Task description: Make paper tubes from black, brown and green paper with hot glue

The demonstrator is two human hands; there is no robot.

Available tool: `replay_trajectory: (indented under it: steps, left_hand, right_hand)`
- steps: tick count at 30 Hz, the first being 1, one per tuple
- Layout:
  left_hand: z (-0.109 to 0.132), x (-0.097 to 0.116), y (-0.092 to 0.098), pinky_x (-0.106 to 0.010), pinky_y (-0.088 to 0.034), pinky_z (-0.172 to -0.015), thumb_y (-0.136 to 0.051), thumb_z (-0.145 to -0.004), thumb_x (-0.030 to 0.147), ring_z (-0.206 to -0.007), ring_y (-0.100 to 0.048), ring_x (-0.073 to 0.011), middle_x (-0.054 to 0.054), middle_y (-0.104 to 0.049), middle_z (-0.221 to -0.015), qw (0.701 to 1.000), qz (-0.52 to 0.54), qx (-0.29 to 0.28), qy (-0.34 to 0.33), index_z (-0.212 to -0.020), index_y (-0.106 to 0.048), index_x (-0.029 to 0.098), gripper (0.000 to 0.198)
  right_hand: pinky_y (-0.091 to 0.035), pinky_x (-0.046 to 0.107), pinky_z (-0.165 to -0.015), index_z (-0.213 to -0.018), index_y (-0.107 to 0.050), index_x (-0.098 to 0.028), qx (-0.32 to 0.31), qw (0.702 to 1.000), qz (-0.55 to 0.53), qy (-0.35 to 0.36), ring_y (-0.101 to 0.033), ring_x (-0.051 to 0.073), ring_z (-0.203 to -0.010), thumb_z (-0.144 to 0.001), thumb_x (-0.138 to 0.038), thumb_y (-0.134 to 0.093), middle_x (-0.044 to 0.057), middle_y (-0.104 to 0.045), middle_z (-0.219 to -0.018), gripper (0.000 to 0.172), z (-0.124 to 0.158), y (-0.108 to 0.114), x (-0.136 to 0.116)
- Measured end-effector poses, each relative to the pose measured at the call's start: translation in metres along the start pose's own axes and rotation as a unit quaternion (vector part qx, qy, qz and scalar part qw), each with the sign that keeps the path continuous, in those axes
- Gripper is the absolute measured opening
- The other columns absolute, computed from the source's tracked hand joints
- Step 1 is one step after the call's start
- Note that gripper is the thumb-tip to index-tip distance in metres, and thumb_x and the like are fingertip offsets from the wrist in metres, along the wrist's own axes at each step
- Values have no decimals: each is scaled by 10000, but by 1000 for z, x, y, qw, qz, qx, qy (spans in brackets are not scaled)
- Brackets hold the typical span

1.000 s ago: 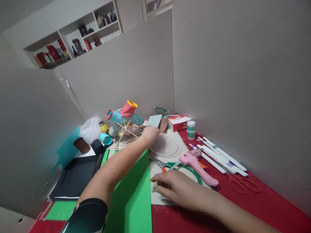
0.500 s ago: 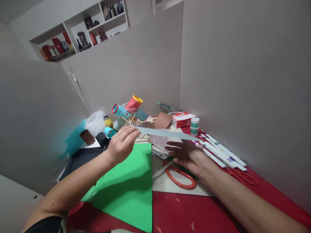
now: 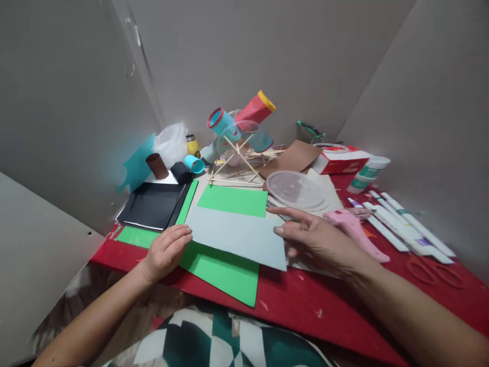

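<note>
Grey panels [image 3: 267, 51] meet in a corner behind the table [image 3: 317, 313], which has a red cover and many craft things on it. Pale sheet [image 3: 237, 235] is at the middle, btwn the 2 hands, over 1 big green sheet [image 3: 229, 280] that shows past its far edge and again at the near side. L hand [image 3: 170, 252] has its grip closed at the left edge of the pale sheet, fingertips together. R hand [image 3: 323, 242] is at the right edge: grip approx. half open, index finger stretched, thumb over the edge; if it really pinches the paper, can't tell.

Step in hand, as I judge, is positioning the pale sheet above the green sheet. Next move seems to call for a light, even hold on both sides, so that the paper stays flat and doesn't turn.

Behind stands the stick frame [image 3: 248, 162] w/ coloured tubes [image 3: 255, 108]. Clear lid [image 3: 296, 188] and pink glue gun [image 3: 359, 237] are near R hand; markers [image 3: 416, 232] lie further right. Black sheet [image 3: 151, 206] is beyond L hand.
</note>
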State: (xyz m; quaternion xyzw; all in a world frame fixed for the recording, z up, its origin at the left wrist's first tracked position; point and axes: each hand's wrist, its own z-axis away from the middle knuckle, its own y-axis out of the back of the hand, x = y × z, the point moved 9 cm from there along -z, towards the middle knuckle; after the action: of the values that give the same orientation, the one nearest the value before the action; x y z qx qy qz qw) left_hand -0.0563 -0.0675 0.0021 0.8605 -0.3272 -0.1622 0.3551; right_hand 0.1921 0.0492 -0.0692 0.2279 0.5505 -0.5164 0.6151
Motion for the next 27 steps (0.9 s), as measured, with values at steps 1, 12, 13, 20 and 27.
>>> replay_trajectory:
  steps: [1, 12, 13, 20, 27]
  left_hand:
    - [7, -2, -1, -401, -558, -903, -552, -836, -14, -1115, -626, -230, -148, -696, -1091, 1000, 0, -6, 12, -1154, -591, 154, 362]
    - [43, 5, 6, -409, -588, -832, -590, -809, 3, -984, -665, -240, -158, -710, -987, 999, -4, -6, 42, -1088, -615, 133, 309]
    - [44, 6, 5, -408, -588, -830, -594, -805, 5, -984, -664, -242, -161, -709, -986, 999, -4, -12, 43, -1090, -614, 131, 313]
    - [54, -8, 14, -395, -575, -827, -541, -797, -16, -965, -665, -220, -126, -705, -1003, 991, 27, 7, 133, -1110, -612, 167, 369]
    - [84, -40, 19, -259, -567, -705, -511, -842, 70, -747, -701, -146, -59, -724, -900, 905, 83, 61, 413, -1023, -670, 165, 259]
  right_hand:
    - [-464, 198, -401, -1245, -569, -197, -8, 1000, 21, -3, -543, 101, -401, -606, -343, -869, -64, -628, -547, 721, 1, -3, 2]
    - [-493, 247, -553, -1063, -715, -143, -64, 970, 232, -20, -617, 137, -546, -675, -552, -761, 23, -693, -604, 566, 4, -24, 25]
    - [-488, 252, -546, -1064, -717, -144, -66, 968, 241, -22, -614, 141, -539, -679, -556, -755, 25, -691, -599, 565, 4, -24, 26]
    - [-478, 260, -551, -1137, -699, -152, -66, 954, 290, -40, -608, 152, -535, -733, -576, -715, 44, -706, -621, 587, 6, -23, 33]
    - [-466, 258, -562, -1103, -727, -175, -40, 951, 306, -29, -571, 148, -515, -709, -605, -727, 33, -690, -604, 584, 6, -14, 32]
